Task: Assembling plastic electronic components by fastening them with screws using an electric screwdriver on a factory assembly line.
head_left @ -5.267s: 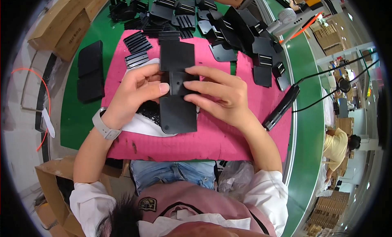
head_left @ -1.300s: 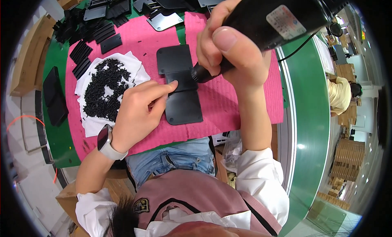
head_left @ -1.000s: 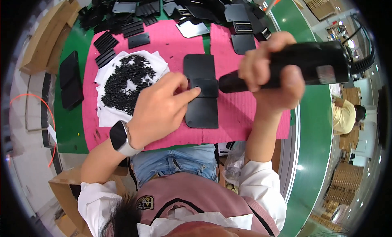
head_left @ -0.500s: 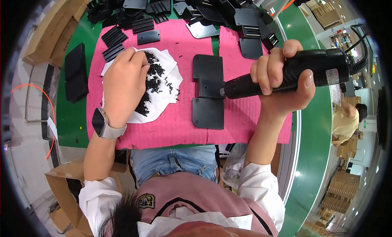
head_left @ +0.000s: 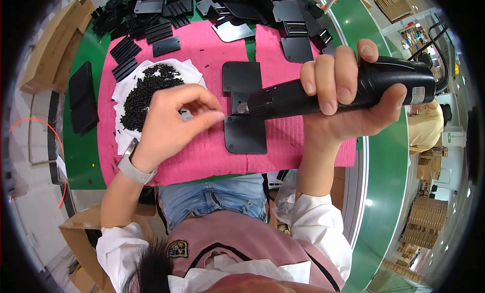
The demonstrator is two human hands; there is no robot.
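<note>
My right hand (head_left: 348, 103) is wrapped round a black electric screwdriver (head_left: 290, 98), which lies nearly level with its tip pointing left. The tip is over the middle of a black plastic part (head_left: 245, 136) with a wide flat panel at its far and near ends. At the part's left edge, close to the tip, my left hand (head_left: 172, 116) pinches thumb and forefinger together; whatever is between them is too small to make out. Just beyond that hand, a heap of small black screws (head_left: 146, 93) is spread over a white cloth (head_left: 189, 70).
Under the work lies a pink foam sheet (head_left: 202, 166) on a green table (head_left: 379, 141). Ribbed black pieces (head_left: 125, 49) and more black plastic parts (head_left: 295, 48) are piled along the far side. Two dark blocks (head_left: 83, 98) stand at the left. A person (head_left: 425, 126) is at far right.
My left hand has left the screw heap and come right, to the part's edge. The screwdriver tip has shifted left over the part's middle. The whole view has shifted slightly.
</note>
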